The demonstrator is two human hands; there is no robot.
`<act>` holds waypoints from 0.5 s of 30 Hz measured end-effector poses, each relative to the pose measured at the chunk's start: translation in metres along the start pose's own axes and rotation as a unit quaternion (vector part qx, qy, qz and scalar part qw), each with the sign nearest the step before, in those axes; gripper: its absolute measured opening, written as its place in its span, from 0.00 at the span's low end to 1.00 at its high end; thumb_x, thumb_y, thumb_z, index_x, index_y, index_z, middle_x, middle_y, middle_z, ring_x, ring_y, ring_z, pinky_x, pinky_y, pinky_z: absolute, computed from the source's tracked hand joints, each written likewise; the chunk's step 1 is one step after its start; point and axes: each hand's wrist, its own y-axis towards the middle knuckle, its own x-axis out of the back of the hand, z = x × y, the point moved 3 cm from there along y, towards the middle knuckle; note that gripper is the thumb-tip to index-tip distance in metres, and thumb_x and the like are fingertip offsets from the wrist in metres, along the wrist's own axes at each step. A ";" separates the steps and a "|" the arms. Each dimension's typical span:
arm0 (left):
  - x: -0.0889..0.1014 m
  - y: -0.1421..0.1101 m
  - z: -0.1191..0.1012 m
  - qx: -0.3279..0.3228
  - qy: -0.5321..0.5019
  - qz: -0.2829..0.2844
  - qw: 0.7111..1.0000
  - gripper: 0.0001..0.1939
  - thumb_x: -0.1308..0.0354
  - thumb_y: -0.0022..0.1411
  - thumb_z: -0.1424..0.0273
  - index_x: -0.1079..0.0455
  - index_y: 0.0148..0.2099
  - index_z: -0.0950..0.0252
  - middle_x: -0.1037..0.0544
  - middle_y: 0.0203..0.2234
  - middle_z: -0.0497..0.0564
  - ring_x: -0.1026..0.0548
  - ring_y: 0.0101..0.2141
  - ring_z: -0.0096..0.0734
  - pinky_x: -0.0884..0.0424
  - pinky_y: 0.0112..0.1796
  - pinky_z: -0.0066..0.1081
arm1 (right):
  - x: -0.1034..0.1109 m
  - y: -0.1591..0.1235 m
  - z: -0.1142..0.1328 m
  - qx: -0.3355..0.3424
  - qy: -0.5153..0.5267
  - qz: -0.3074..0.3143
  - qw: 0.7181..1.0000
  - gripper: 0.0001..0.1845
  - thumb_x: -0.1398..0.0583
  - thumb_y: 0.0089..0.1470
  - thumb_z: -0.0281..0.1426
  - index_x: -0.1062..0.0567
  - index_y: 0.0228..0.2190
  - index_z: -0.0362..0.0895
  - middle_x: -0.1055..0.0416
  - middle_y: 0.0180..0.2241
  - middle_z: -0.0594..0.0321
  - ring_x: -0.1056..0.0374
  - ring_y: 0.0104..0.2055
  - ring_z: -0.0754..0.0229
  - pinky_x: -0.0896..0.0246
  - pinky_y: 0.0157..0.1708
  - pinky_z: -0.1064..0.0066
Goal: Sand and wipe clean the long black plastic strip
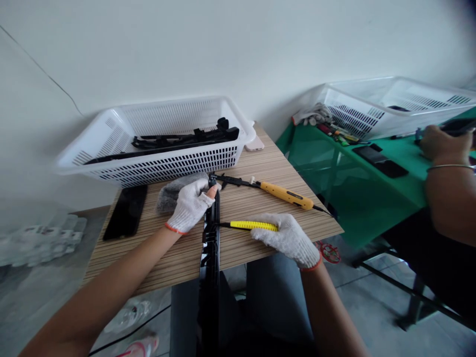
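A long black plastic strip [211, 248] runs from the wooden tabletop over its near edge toward my lap. My left hand [191, 204], in a white knitted glove with the thumb tip bare, closes on the strip's far end. In my gloved right hand [288, 235] is a slim tool with a yellow ribbed handle [241, 225]; its exact kind is not clear. The tool's dark tip meets or nearly meets the right side of the strip. A grey cloth [167, 195] lies beside and partly behind my left hand.
A white basket [171, 168] with black plastic parts [186, 139] stands at the back. A corded tool with a yellow-orange handle [286, 195], like a soldering iron, lies right. Phones [126, 213] rest on the table. At a green table [320, 163], a co-worker's hand [446, 145] holds a dark object.
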 end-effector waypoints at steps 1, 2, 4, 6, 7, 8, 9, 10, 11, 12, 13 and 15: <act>0.000 0.000 0.000 -0.001 0.000 0.000 1.000 0.22 0.42 0.66 0.51 0.19 0.36 0.64 0.28 0.19 0.46 0.34 0.22 0.30 0.39 0.25 0.31 | 0.000 0.000 0.000 -0.002 -0.001 0.006 1.000 0.27 0.31 0.52 0.51 0.11 0.43 0.43 0.15 0.36 0.55 0.22 0.37 0.50 0.28 0.38 0.62; 0.000 0.000 0.000 -0.001 0.000 -0.001 1.000 0.22 0.42 0.66 0.51 0.19 0.36 0.64 0.28 0.19 0.46 0.33 0.22 0.30 0.39 0.26 0.31 | -0.001 0.000 0.000 -0.004 -0.002 0.007 1.000 0.27 0.31 0.52 0.51 0.11 0.43 0.43 0.15 0.37 0.55 0.22 0.37 0.50 0.28 0.38 0.62; 0.000 0.000 0.000 -0.001 -0.001 -0.002 1.000 0.21 0.42 0.66 0.52 0.19 0.37 0.64 0.27 0.20 0.47 0.33 0.23 0.31 0.38 0.26 0.31 | 0.000 0.001 0.000 -0.005 -0.002 -0.004 1.000 0.28 0.31 0.52 0.51 0.12 0.44 0.43 0.15 0.39 0.54 0.21 0.40 0.48 0.28 0.41 0.60; 0.000 0.000 0.000 0.000 -0.002 -0.003 1.000 0.21 0.42 0.66 0.52 0.18 0.38 0.64 0.27 0.20 0.47 0.33 0.23 0.31 0.39 0.26 0.31 | 0.000 0.001 -0.001 -0.002 0.000 -0.010 1.000 0.27 0.31 0.52 0.51 0.12 0.44 0.44 0.14 0.41 0.54 0.21 0.42 0.47 0.27 0.43 0.60; 0.000 0.000 -0.001 0.000 -0.002 -0.002 1.000 0.21 0.42 0.66 0.52 0.18 0.38 0.64 0.27 0.20 0.47 0.33 0.22 0.30 0.39 0.26 0.31 | 0.000 0.001 -0.001 -0.001 0.001 -0.009 1.000 0.26 0.31 0.51 0.50 0.12 0.43 0.44 0.14 0.40 0.55 0.20 0.42 0.48 0.27 0.43 0.61; 0.000 0.000 -0.001 0.001 -0.002 -0.002 1.000 0.21 0.42 0.66 0.52 0.18 0.38 0.64 0.28 0.19 0.46 0.34 0.22 0.30 0.40 0.25 0.31 | 0.000 0.002 -0.001 -0.001 0.000 -0.009 1.000 0.25 0.31 0.51 0.50 0.12 0.42 0.44 0.15 0.39 0.55 0.21 0.40 0.49 0.27 0.41 0.62; 0.001 0.000 -0.001 0.001 -0.003 -0.002 1.000 0.22 0.42 0.66 0.51 0.18 0.38 0.64 0.28 0.19 0.46 0.35 0.21 0.30 0.40 0.25 0.31 | 0.000 0.002 -0.001 -0.002 0.000 -0.009 1.000 0.25 0.31 0.52 0.50 0.12 0.42 0.45 0.15 0.38 0.56 0.21 0.39 0.50 0.28 0.40 0.62; 0.001 0.000 -0.001 0.001 -0.004 -0.002 1.000 0.22 0.42 0.66 0.51 0.18 0.38 0.64 0.28 0.18 0.46 0.35 0.21 0.30 0.41 0.25 0.31 | 0.000 0.002 -0.001 -0.005 0.000 -0.011 1.000 0.25 0.32 0.52 0.49 0.12 0.43 0.45 0.15 0.37 0.57 0.21 0.38 0.51 0.28 0.39 0.63; 0.001 -0.001 0.000 0.001 -0.005 -0.002 1.000 0.22 0.42 0.66 0.51 0.18 0.38 0.64 0.28 0.19 0.45 0.35 0.21 0.30 0.41 0.25 0.31 | 0.000 0.001 -0.001 -0.007 0.001 -0.010 1.000 0.25 0.32 0.52 0.49 0.12 0.43 0.45 0.15 0.36 0.57 0.21 0.37 0.51 0.28 0.38 0.63; 0.001 -0.001 0.000 0.000 -0.006 -0.003 1.000 0.22 0.42 0.66 0.50 0.18 0.38 0.63 0.28 0.19 0.45 0.35 0.21 0.30 0.41 0.25 0.31 | 0.000 0.001 -0.001 -0.009 0.002 -0.008 1.000 0.25 0.33 0.52 0.48 0.12 0.43 0.45 0.15 0.36 0.57 0.22 0.37 0.51 0.28 0.38 0.64; 0.001 -0.001 0.000 0.000 -0.007 -0.002 1.000 0.22 0.42 0.66 0.50 0.18 0.38 0.63 0.28 0.19 0.45 0.35 0.22 0.30 0.40 0.26 0.31 | 0.001 0.001 -0.001 -0.011 0.003 -0.006 1.000 0.24 0.32 0.52 0.48 0.12 0.42 0.44 0.15 0.36 0.57 0.22 0.37 0.51 0.28 0.38 0.64; 0.000 -0.001 0.000 -0.001 -0.010 -0.001 1.000 0.23 0.42 0.67 0.48 0.19 0.38 0.63 0.29 0.19 0.45 0.34 0.22 0.30 0.40 0.26 0.31 | 0.001 0.001 -0.001 -0.012 0.007 -0.011 1.000 0.24 0.32 0.51 0.48 0.12 0.41 0.44 0.15 0.36 0.57 0.21 0.38 0.50 0.28 0.38 0.64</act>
